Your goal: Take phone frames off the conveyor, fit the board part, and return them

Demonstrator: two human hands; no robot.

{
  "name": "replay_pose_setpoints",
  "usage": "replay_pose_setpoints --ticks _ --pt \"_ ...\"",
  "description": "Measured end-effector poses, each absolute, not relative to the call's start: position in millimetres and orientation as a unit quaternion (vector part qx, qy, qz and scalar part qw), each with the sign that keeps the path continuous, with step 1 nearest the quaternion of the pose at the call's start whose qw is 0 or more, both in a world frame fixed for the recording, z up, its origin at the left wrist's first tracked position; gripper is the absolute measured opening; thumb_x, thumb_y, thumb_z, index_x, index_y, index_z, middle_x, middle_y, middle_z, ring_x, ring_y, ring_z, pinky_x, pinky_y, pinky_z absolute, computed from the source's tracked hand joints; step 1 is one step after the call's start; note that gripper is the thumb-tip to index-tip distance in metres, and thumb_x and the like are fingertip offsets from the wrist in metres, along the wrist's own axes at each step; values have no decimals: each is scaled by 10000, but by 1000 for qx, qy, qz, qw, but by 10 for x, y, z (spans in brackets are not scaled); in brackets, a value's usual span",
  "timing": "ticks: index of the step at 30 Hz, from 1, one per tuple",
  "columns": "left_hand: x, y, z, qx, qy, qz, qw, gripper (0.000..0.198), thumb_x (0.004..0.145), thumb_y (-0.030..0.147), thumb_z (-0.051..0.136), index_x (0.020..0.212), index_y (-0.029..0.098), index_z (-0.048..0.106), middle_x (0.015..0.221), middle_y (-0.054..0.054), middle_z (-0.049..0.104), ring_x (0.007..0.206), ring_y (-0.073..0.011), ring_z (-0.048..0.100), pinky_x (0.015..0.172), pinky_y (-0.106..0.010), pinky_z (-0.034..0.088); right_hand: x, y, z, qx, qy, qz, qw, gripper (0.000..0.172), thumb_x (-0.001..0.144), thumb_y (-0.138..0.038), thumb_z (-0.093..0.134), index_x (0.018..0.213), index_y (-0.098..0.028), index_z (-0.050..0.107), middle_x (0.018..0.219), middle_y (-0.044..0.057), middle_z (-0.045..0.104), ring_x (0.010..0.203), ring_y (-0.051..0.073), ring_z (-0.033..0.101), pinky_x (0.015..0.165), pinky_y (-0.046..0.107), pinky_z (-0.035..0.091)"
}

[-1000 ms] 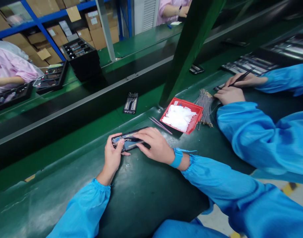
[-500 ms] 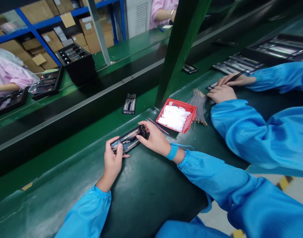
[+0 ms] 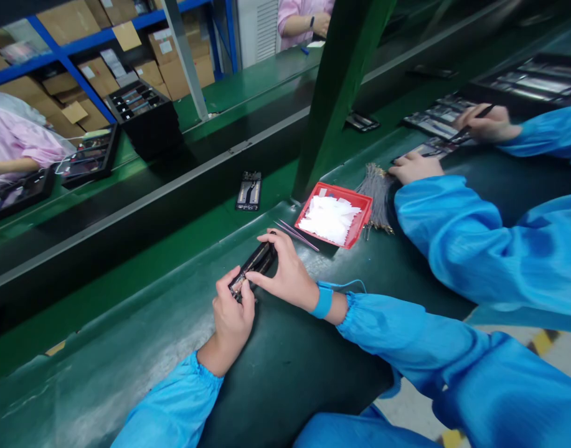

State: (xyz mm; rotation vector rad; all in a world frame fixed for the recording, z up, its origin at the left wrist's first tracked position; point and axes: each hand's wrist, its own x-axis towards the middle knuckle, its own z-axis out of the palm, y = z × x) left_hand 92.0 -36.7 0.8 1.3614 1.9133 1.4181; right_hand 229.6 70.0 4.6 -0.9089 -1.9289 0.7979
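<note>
A black phone frame (image 3: 261, 260) is held tilted above the green bench mat (image 3: 294, 354), its face seen at a steep angle. My left hand (image 3: 233, 314) grips its near left end between thumb and fingers. At the far right end, my right hand (image 3: 289, 270) holds the edge with its fingers, the thumb reaching across toward the left thumb. A blue band circles my right wrist. Tweezers (image 3: 298, 236) lie beyond my right hand, beside a red tray (image 3: 363, 218) of white strips (image 3: 329, 219).
Another phone frame (image 3: 249, 190) lies on the green strip behind. Grey cables (image 3: 377, 196) lie right of the tray, near a co-worker's hands (image 3: 418, 168) working on a frame. A green post (image 3: 336, 93) rises behind the tray. Black trays (image 3: 147, 127) are stacked at the back left.
The held phone frame has tipped up more steeply, and my left hand has moved right, closer to my right hand. The co-worker's far hand has moved right, away from the other hand.
</note>
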Motion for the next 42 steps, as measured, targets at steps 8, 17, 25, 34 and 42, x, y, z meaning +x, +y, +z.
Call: replay_pose_setpoints --ticks 8,17,25,34,42 --pt "849 -326 -22 472 694 513 179 354 926 392 670 1216 203 596 935 -75 784 688 -187 771 594 -275 611 2287 666 55 -376 -774 309 406 636 814 -391 857 1303 -237 480 1397 180 436 1449 373 385 1163 606 424" --pt "667 -183 141 354 688 544 323 385 847 417 722 1126 183 596 756 57 642 314 -52 500 256 -168 390 2371 808 69 -292 -864 190 364 241 953 -315 728 1140 -208 620 1045 92 681 992 311 623 877 480 463" --pt "607 -145 61 391 622 522 433 461 842 492 750 1161 192 606 864 23 616 481 -64 583 331 -173 504 2377 762 73 -247 -902 169 312 240 1005 -299 631 1201 -161 644 1050 118 699 927 292 631 786 424 455" --pt "556 -113 78 331 534 604 490 613 821 543 755 1296 201 575 1181 -108 708 881 -194 718 681 -295 628 2379 732 17 -292 -827 356 322 177 1011 -230 541 1183 -202 571 1008 76 662 879 241 664 806 399 571" --pt "788 -222 61 435 610 529 398 424 846 448 764 1160 204 617 1064 -44 723 952 -197 683 871 -307 546 2346 699 -28 -238 -686 613 311 410 979 -503 671 1247 -213 561 1109 83 690 994 254 686 843 405 616"
